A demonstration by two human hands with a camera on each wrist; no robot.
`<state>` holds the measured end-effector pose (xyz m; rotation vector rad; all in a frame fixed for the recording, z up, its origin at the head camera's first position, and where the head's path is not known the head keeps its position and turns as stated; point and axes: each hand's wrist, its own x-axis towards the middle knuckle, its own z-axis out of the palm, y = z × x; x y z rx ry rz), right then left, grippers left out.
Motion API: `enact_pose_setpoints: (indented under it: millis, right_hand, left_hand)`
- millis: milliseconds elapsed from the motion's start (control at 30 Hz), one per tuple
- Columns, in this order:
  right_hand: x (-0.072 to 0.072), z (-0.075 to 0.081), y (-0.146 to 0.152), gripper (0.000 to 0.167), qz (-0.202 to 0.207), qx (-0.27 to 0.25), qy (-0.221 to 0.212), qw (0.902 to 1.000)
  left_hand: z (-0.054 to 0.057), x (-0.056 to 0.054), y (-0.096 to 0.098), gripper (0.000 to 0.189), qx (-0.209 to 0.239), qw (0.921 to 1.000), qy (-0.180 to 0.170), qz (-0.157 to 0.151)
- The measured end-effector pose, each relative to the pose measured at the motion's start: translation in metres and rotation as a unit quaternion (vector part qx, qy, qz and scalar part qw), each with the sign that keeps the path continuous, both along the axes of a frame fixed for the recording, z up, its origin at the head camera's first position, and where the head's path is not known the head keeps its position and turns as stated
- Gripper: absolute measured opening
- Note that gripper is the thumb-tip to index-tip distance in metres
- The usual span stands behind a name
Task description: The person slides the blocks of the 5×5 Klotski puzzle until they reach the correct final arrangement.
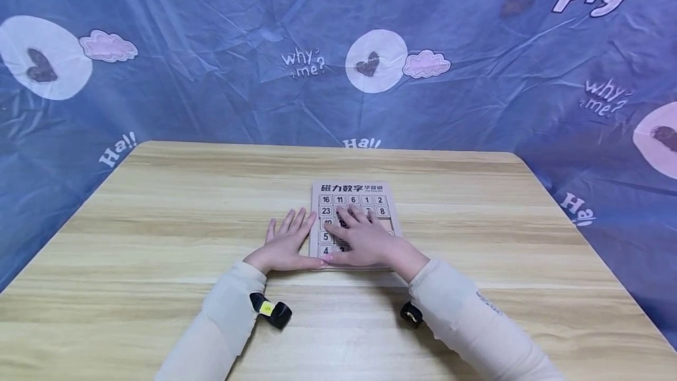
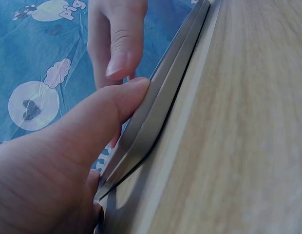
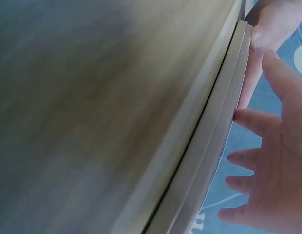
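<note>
A grey sliding number puzzle (image 1: 351, 188) with square numbered tiles lies flat on the table. My left hand (image 1: 285, 249) rests along its left side, fingers spread and thumb at the lower left corner. The left wrist view has the left thumb (image 2: 112, 102) against the puzzle's rim (image 2: 165, 83). Over the tiles, my right hand (image 1: 365, 243) is spread palm down, hiding many of the middle and lower numbers. In the right wrist view, the right index finger (image 3: 255, 121) reaches the board's surface while the other fingers are held above it.
The wooden table (image 1: 158, 240) extends on all sides of the puzzle. Behind it hangs a blue printed cloth (image 1: 238, 104). Black straps with small devices (image 1: 277, 313) are on both wrists, over light sleeves (image 1: 217, 322).
</note>
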<state>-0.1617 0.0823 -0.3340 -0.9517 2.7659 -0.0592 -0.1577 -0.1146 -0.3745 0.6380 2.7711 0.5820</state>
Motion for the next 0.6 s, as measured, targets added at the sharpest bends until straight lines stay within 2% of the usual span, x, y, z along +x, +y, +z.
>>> enact_pose_setpoints:
  millis: [433, 600]
  right_hand:
    - [0.001, 0.001, 0.022, 0.069, -0.015, -0.002, -0.008, 0.9999]
    - [0.005, 0.002, 0.021, 0.072, -0.006, 0.012, 0.008, 0.9999]
  left_hand:
    - [0.003, 0.0, 0.002, 0.104, -0.005, 1.0, -0.005, 0.006]
    - [0.001, 0.0, 0.001, 0.104, -0.004, 1.0, -0.003, 0.006]
